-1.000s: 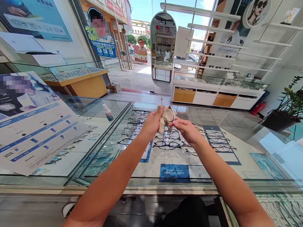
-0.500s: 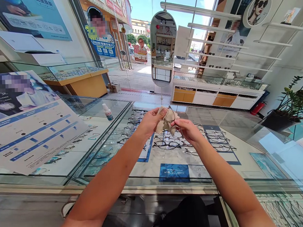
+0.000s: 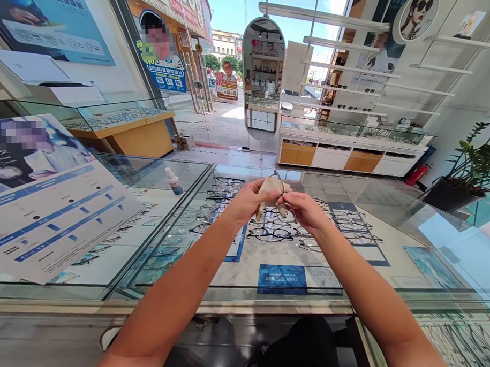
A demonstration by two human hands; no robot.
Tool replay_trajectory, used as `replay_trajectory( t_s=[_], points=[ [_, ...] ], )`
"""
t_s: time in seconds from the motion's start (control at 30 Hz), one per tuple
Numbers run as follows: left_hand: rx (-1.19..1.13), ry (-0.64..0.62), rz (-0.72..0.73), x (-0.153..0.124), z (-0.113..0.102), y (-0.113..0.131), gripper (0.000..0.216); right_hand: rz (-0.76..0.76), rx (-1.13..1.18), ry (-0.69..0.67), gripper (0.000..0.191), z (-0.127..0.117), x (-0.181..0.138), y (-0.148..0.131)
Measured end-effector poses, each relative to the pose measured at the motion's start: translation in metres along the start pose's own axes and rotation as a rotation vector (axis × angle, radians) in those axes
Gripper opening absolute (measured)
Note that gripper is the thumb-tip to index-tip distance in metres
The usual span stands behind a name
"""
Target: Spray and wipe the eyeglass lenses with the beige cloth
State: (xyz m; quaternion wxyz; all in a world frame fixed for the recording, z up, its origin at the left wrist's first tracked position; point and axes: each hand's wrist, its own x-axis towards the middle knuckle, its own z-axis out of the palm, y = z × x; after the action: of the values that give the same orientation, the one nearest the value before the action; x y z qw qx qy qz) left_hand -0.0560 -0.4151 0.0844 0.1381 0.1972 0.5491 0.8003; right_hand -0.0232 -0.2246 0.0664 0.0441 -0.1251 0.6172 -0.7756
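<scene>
Pinching a beige cloth [image 3: 270,189] against an eyeglass frame [image 3: 284,186], the left hand [image 3: 251,199] meets the right hand [image 3: 305,207], its fingertips closed on the frame, above the glass display case [image 3: 249,307]. Wiping seems under way; the lenses' cleanness cannot be told, the frame not yet set down.

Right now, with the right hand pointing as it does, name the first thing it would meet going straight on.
Apart from the glasses the right hand pinches, likely the beige cloth, then the left hand holding it; depth is hard to judge where they crowd together.
</scene>
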Motion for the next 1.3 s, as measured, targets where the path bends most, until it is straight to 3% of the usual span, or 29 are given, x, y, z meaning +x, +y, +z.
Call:
replay_trajectory(
  t_s=[0.23, 0.53, 0.77, 1.07, 1.3],
  points=[
    [0.049, 0.107, 0.088, -0.003, 0.007, -0.001, 0.048, 0.003, -0.018, -0.047, 0.041, 0.001, -0.001, -0.001],
    [-0.088, 0.232, 0.083, -0.001, 0.012, -0.002, 0.088, 0.019, -0.098, -0.055, 0.042, 0.004, -0.004, -0.004],
    [-0.105, 0.265, 0.168, 0.003, 0.011, -0.008, 0.076, -0.025, -0.078, -0.047, 0.042, 0.009, -0.005, -0.003],
    [-0.079, 0.036, 0.07, 0.001, 0.009, -0.006, 0.064, -0.013, 0.051, -0.009, 0.042, 0.008, -0.003, -0.002],
    [0.003, 0.171, 0.172, -0.003, 0.016, -0.013, 0.053, -0.046, -0.016, -0.043, 0.043, 0.012, -0.004, 0.005]
  ],
)
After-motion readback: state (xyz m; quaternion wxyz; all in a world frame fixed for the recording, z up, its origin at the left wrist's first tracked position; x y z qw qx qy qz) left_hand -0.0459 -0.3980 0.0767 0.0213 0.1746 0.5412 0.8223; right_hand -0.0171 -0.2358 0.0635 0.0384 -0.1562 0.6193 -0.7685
